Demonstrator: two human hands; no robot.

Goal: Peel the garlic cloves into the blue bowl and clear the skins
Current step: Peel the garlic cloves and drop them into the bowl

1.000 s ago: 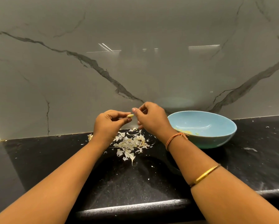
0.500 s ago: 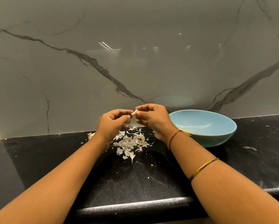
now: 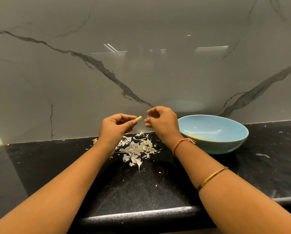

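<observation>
My left hand (image 3: 114, 130) pinches a small pale garlic clove (image 3: 139, 118) between thumb and forefinger, held above the counter. My right hand (image 3: 163, 124) hovers just right of the clove, a small gap apart. Its fingers are curled and its fingertips are blurred; I see nothing between them. Below both hands, a pile of white garlic skins (image 3: 138, 149) lies on the black counter (image 3: 141, 188). To the right stands the blue bowl (image 3: 217, 147), with some yellowish peeled garlic (image 3: 195, 136) at its bottom left.
A grey marble wall (image 3: 141, 73) rises directly behind the counter. Small skin flakes are scattered across the counter, including one (image 3: 262, 155) right of the bowl. The counter's rounded front edge (image 3: 141, 215) runs between my forearms.
My right hand has let go of the clove's tip and drawn a little to the right. The left hand keeps the clove, now raised slightly with more of it showing.
</observation>
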